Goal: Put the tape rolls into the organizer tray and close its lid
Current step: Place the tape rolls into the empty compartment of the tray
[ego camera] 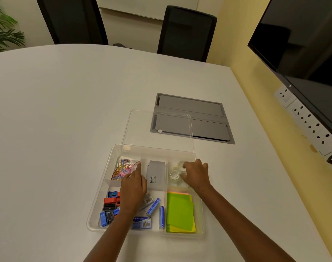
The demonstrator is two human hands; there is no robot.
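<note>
Scene: you lean over a white tabletop [66, 110], both bare arms reaching into a clear organizer tray [97, 203] at lower centre of the frame.
Tape rolls: clear tape rolls [174, 174] lie in the tray's upper-right compartment, one partly hidden under your fingers.
Right hand: your right hand [196, 173] sits over that compartment, fingers curled down onto the rolls; you cannot tell from this angle whether they grip one.
Left hand: your left hand [134, 188] rests flat across the tray's middle, fingers together, forefinger stretched toward the coloured paper clips [123, 170] in the upper-left compartment, clamped on nothing.
Lid: the clear lid [157, 127] stands open behind the tray, its far edge overlapping a grey cable hatch [199, 118] set in the tabletop.
Other contents: a grey box [155, 174] upper centre, sharpeners [110, 207] lower left, blue staple boxes [142, 222] lower centre, green and yellow sticky notes [180, 212] lower right.
</note>
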